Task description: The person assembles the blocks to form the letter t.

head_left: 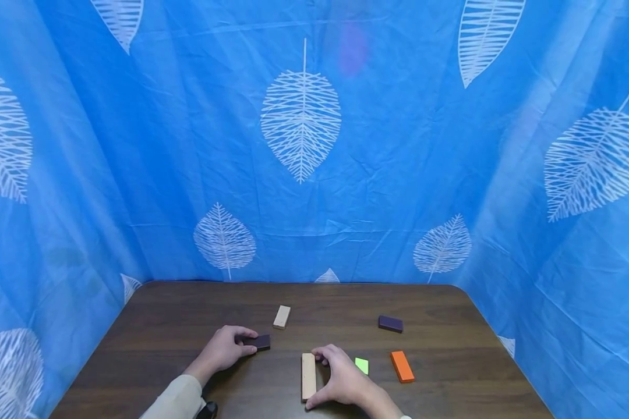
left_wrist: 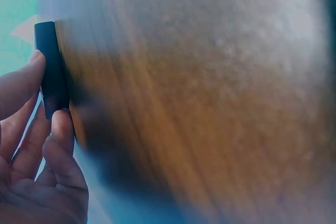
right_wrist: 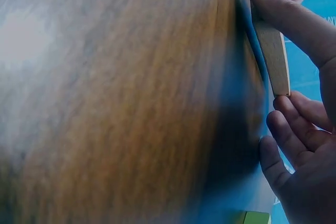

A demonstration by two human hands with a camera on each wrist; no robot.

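My left hand [head_left: 221, 351] grips a dark rectangular block [head_left: 262, 342] by its left part, low over the table. In the left wrist view the thumb lies along one side of that dark block [left_wrist: 51, 72], and a finger touches its lower end. Nearer the front, my right hand [head_left: 344, 377] pinches a long pale wooden block [head_left: 308, 376] between thumb and fingers at its two ends. In the right wrist view, the thumb covers the upper end of this wooden block [right_wrist: 274, 59] and a fingertip meets the other end.
A smaller pale block [head_left: 281, 317] lies beyond the left hand. Right of the right hand are a lime-green block [head_left: 362, 365], partly hidden, an orange block [head_left: 402, 366] and a dark purple block [head_left: 390, 323]. Blue leaf-print cloth [head_left: 377, 192] encloses the brown table [head_left: 188, 302].
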